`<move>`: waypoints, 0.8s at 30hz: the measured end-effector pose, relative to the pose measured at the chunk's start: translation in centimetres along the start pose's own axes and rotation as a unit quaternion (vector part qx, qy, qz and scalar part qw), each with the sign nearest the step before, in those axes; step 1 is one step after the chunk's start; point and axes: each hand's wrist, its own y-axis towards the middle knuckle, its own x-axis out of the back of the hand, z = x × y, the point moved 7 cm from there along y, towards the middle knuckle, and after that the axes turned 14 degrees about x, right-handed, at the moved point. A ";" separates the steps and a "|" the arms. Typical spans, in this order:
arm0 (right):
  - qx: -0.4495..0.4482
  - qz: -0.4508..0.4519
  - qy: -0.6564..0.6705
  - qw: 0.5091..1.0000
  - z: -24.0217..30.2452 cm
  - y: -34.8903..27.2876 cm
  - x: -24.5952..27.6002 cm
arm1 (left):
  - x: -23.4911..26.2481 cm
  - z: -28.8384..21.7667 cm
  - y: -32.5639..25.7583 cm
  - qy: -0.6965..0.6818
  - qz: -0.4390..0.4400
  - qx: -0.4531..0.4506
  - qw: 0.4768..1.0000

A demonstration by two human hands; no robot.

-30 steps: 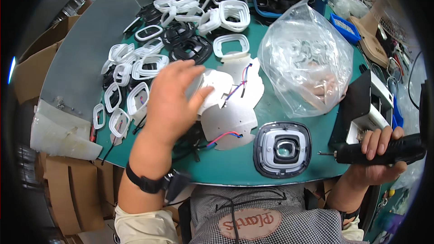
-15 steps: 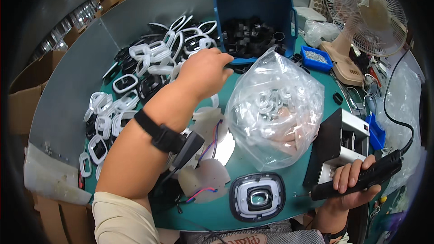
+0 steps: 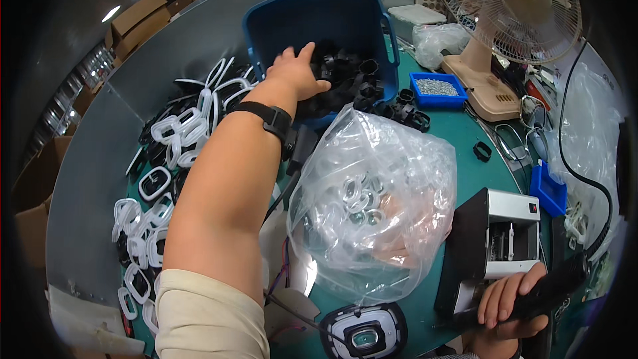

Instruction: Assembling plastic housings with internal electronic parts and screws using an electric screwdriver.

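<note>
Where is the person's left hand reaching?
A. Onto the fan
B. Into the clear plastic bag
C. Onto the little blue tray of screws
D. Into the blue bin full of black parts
D: the left hand is stretched out over the rim of the blue bin, with its fingers on the black parts piled inside.

Green surface [image 3: 465, 153] bearing: blue bin [image 3: 319, 20] of black parts at rear; white and black oval frames [image 3: 166, 159] heaped at left; clear bag [image 3: 379, 206] at centre; small blue tray [image 3: 435, 88] of screws; desk fan [image 3: 495, 33]; grey device [image 3: 505, 239] at right.
</note>
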 end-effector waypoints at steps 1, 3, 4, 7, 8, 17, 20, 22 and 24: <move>0.006 0.011 0.005 1.000 0.1 0.0 -0.1 | -0.1 -0.3 0.8 -0.002 -0.001 -0.007 1.000; 0.011 0.020 0.018 1.000 0.1 0.2 0.2 | -1.1 0.5 2.0 -0.036 0.043 0.030 0.998; 0.005 0.034 0.024 0.999 0.1 0.3 0.0 | -1.5 0.7 2.0 -0.019 0.031 0.022 0.999; -0.004 0.056 0.038 0.998 -0.2 0.4 0.1 | -1.9 0.4 1.0 0.070 0.076 0.001 0.995; -0.001 0.052 0.036 0.998 -0.2 0.4 0.2 | -1.2 0.2 0.8 0.062 0.050 -0.030 0.996; 0.010 0.031 0.040 0.999 0.2 0.4 -0.4 | 0.2 3.3 -2.8 0.092 0.087 -0.112 0.986; -0.008 0.011 0.026 1.000 -0.6 0.6 -0.4 | -1.2 4.0 -5.1 0.087 0.151 -0.171 0.970; -0.012 0.003 0.025 1.000 -0.2 0.2 -0.1 | -1.2 4.2 -7.6 0.089 0.186 -0.209 0.956; -0.008 -0.009 0.012 1.000 0.1 0.1 -0.1 | -1.8 6.0 -9.6 0.076 0.243 -0.190 0.948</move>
